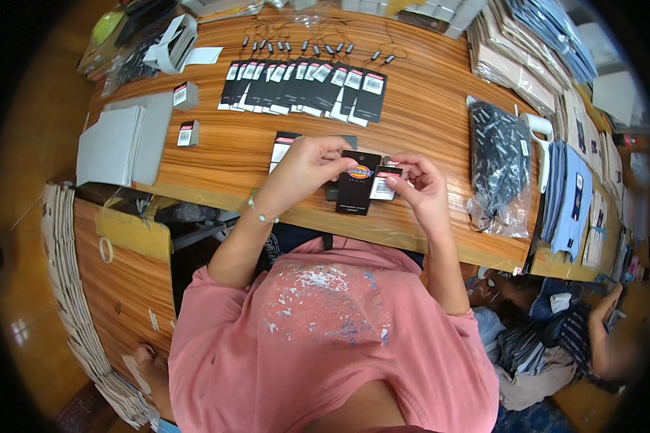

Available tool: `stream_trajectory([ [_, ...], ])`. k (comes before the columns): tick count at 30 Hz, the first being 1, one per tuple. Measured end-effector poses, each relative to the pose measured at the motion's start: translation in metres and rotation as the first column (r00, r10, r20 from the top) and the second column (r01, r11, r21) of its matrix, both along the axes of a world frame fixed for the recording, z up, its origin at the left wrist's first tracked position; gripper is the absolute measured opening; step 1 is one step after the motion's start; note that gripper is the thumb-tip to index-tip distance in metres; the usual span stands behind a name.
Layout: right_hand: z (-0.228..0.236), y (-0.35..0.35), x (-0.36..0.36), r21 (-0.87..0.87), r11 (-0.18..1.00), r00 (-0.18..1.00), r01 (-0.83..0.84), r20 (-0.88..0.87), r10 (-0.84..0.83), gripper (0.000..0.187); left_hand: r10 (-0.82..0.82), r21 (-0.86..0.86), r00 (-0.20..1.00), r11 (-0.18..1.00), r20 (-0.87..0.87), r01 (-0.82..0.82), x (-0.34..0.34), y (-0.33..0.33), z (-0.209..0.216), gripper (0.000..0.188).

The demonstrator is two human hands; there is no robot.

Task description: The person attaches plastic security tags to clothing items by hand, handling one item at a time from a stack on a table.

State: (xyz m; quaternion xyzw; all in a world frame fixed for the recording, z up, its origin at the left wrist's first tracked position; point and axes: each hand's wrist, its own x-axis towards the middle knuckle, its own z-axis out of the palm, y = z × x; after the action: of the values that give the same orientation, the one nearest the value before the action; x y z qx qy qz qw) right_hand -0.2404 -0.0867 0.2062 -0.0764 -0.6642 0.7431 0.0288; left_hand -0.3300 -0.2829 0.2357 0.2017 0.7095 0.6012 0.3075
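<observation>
Above the table's near edge, my left hand [314, 160] pinches a black hang tag [354, 200] with a coloured logo by its upper part. My right hand [424, 186] grips a small card [384, 189] with a red top and a white barcode panel, between thumb and fingers. This card overlaps the right side of the black tag. Beneath and behind my hands lie more black tags [284, 143], partly covered. Farther back, a fanned row of black tags [372, 97] with barcode labels spreads over the table, their black strings pointing away.
Two small stacks of barcode cards [185, 96] and white sheets [112, 144] lie at the left. To the right are a plastic bag of black strings [500, 151], a white handled tool [540, 130] and bagged folded garments [516, 61]. A person's arm [598, 332] shows at lower right.
</observation>
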Motion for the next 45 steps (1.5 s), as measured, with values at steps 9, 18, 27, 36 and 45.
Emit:
stream_trajectory([
  [9,0.007,0.011,0.023,0.279,0.923,0.950,0.264,-0.240,-0.200,0.030,0.104,0.116,0.993,0.987,0.046,-0.109,0.029,0.039,-0.011,0.010],
  [18,-0.006,0.121,0.127,0.910,0.216,0.918,0.355,-0.296,-0.264,0.004,0.098,0.110,0.986,0.987,0.138,-0.113,0.032,0.037,-0.032,0.013],
  [27,-0.036,0.098,0.108,0.982,-0.022,0.885,0.190,-0.181,-0.428,0.010,0.026,0.127,0.984,0.991,0.175,-0.049,0.043,0.031,-0.024,0.009],
  [36,-0.006,0.119,0.109,0.663,0.548,0.806,0.510,-0.146,-0.574,0.005,0.060,0.139,0.981,0.986,0.182,-0.086,0.043,0.015,-0.025,0.009],
  [45,0.061,0.156,0.080,0.145,0.741,0.726,0.656,-0.392,-0.566,0.007,0.020,0.141,0.979,0.989,0.203,-0.050,0.043,0.012,-0.025,0.011],
])
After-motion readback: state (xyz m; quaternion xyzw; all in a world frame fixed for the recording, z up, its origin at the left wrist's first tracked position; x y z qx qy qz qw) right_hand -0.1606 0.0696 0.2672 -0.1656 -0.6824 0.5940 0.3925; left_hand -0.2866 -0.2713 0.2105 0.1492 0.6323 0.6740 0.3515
